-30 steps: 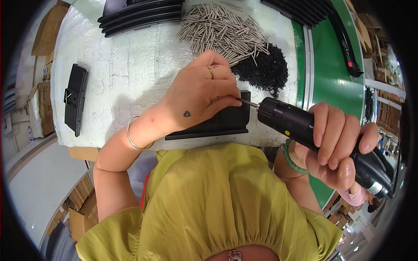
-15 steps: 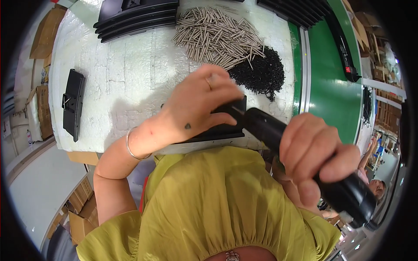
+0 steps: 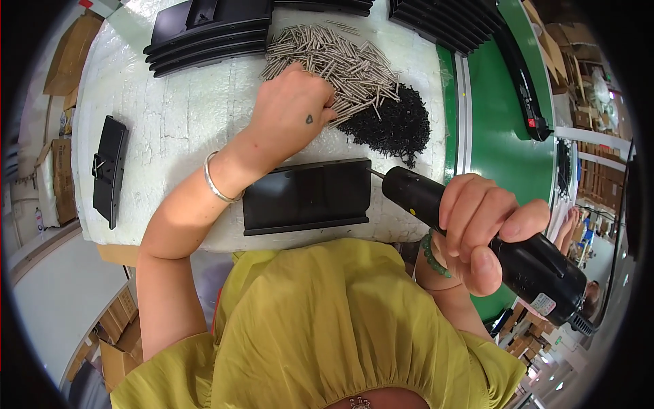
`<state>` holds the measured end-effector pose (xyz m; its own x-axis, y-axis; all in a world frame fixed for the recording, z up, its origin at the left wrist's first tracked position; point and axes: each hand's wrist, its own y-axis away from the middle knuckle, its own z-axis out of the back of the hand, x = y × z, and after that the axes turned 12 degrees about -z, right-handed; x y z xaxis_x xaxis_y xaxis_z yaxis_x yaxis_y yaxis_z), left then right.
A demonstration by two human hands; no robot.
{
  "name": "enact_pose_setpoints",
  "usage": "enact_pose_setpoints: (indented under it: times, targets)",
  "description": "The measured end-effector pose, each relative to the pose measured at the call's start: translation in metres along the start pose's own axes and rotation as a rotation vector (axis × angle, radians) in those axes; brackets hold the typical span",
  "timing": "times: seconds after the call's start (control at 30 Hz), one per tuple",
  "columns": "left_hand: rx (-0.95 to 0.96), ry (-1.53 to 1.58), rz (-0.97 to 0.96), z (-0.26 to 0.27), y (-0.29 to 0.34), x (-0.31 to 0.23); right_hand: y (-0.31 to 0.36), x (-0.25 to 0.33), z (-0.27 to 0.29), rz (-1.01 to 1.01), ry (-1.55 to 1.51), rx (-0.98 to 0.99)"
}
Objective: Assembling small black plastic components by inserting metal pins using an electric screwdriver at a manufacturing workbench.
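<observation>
My right hand [image 3: 487, 228] is wrapped round a black electric screwdriver [image 3: 415, 194], its thin bit pointing left. The bit tip is by the right edge of a black rectangular panel [image 3: 306, 198] with a raised lip, lying in front of me; contact I cannot tell. My left hand [image 3: 289, 105], fingers curled under, reaches over the left edge of a heap of silvery metal pins [image 3: 340, 65]. Its fingertips are mostly hidden, and what they pinch, if anything, does not show. Next to the pins lies a pile of small black screws [image 3: 392, 126].
Stacked black panels [image 3: 211, 41] stand at the far left of the white-covered table [image 3: 177, 136], with more stacked black parts [image 3: 446, 24] far right. A single black part [image 3: 109, 170] lies at the left. Beyond the right edge runs a green surface [image 3: 490, 123] with a metal rail.
My left hand has moved from over the panel, away from the screwdriver's tip, up to the metal pins. The panel is now uncovered. My right hand still holds the screwdriver in nearly the same place.
</observation>
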<state>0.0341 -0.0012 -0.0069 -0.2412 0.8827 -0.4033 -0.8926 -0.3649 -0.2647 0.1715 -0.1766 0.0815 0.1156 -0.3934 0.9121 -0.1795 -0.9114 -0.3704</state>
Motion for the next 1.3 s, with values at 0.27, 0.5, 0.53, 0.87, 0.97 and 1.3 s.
enact_pose_setpoints:
  times: [0.27,0.5,0.53,0.87,0.97,1.3]
  targets:
    - [-0.066,0.093,0.051,0.009,0.015,0.010,-0.002,-0.006,-0.006,0.013,-0.049,-0.001]
    - [-0.238,0.330,-0.052,0.041,0.036,0.007,-0.004,-0.012,-0.006,0.060,-0.067,-0.079]
    - [-0.174,0.403,-0.047,0.044,0.041,0.007,-0.004,-0.014,-0.005,0.064,-0.066,-0.055]
    - [-0.231,0.766,0.204,0.020,0.075,0.033,-0.003,-0.017,-0.008,0.064,-0.078,-0.057]
    - [-0.305,0.910,0.354,0.024,0.080,0.036,-0.005,-0.017,-0.010,0.050,-0.057,-0.039]
    - [-0.429,0.644,0.321,0.027,0.086,0.049,-0.005,-0.015,-0.013,0.049,-0.039,-0.004]
